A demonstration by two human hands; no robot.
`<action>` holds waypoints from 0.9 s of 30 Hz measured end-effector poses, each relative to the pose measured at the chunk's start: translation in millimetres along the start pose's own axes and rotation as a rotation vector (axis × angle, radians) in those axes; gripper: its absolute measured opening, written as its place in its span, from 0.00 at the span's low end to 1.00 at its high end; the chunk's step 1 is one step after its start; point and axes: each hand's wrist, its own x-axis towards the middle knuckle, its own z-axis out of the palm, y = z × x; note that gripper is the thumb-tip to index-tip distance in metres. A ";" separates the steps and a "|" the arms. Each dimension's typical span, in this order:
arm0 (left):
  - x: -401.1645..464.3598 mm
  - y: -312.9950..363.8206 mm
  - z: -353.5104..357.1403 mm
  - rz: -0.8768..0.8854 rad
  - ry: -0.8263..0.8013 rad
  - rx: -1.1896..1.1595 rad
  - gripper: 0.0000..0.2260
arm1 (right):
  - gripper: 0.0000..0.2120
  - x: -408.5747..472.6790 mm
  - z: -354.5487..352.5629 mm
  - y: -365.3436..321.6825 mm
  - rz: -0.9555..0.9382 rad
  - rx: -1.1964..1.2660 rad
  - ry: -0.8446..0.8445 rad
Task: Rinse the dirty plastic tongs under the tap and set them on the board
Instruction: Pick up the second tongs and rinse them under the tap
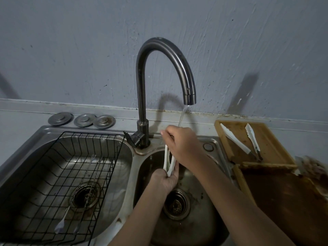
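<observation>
A dark curved tap (165,68) runs a thin stream of water onto the right hand (182,144) over the right sink basin (198,215). Both hands hold white tongs (168,161) upright, the left hand (164,180) closed round the lower end, the right hand on the upper part. To the right, a wooden board (269,144) carries two more tongs (235,139). A black wire rack (58,178) sits in the left basin.

Wire rack (58,167), three sink plugs (83,119)
</observation>
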 end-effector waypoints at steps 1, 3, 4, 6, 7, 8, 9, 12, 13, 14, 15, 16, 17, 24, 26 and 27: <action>-1.0 1.2 0.4 -0.009 0.004 0.002 0.16 | 0.16 1.9 -0.4 1.8 0.006 -0.026 0.009; -2.7 3.5 2.8 0.019 -0.003 0.016 0.17 | 0.13 2.3 -2.4 4.4 0.010 -0.109 0.008; -3.8 4.6 3.9 0.041 -0.008 0.011 0.17 | 0.11 1.6 -4.1 5.9 0.020 -0.161 -0.016; -6.6 8.7 6.9 0.084 -0.043 0.036 0.18 | 0.08 -0.8 -10.3 10.4 0.110 -0.263 -0.111; -7.1 11.9 8.2 0.114 -0.069 0.078 0.18 | 0.07 -2.7 -14.8 15.2 0.187 -0.303 -0.178; -7.4 15.6 9.8 0.144 -0.090 0.124 0.18 | 0.07 -5.7 -20.2 21.5 0.260 -0.343 -0.261; -6.6 19.8 11.6 0.168 -0.116 0.174 0.17 | 0.07 -10.3 -24.9 27.6 0.312 -0.370 -0.353; -12.1 25.2 22.6 0.270 -0.174 0.392 0.09 | 0.17 -27.6 -27.8 39.0 0.400 -0.206 -0.567; -15.2 23.6 27.3 0.318 -0.198 0.455 0.09 | 0.22 -34.7 -23.9 38.6 0.462 -0.059 -0.590; -17.7 21.4 31.7 0.378 -0.225 0.498 0.08 | 0.26 -40.7 -19.0 38.1 0.527 0.074 -0.586; -19.2 19.3 35.5 0.439 -0.259 0.531 0.06 | 0.28 -45.5 -13.3 37.6 0.571 0.173 -0.561; -20.1 17.1 38.0 0.489 -0.301 0.565 0.06 | 0.30 -49.0 -8.0 37.6 0.593 0.242 -0.523; -21.2 15.8 38.7 0.520 -0.339 0.606 0.06 | 0.31 -52.2 -3.3 37.1 0.606 0.295 -0.484; -27.2 7.8 32.2 0.446 -0.469 0.778 0.11 | 0.36 -60.2 16.3 16.2 0.806 0.699 -0.400; -27.8 8.4 32.9 0.481 -0.455 0.908 0.11 | 0.35 -64.1 17.8 12.7 0.897 0.811 -0.398; -28.7 8.5 34.4 0.501 -0.442 0.982 0.12 | 0.34 -67.1 17.5 11.7 0.940 0.875 -0.392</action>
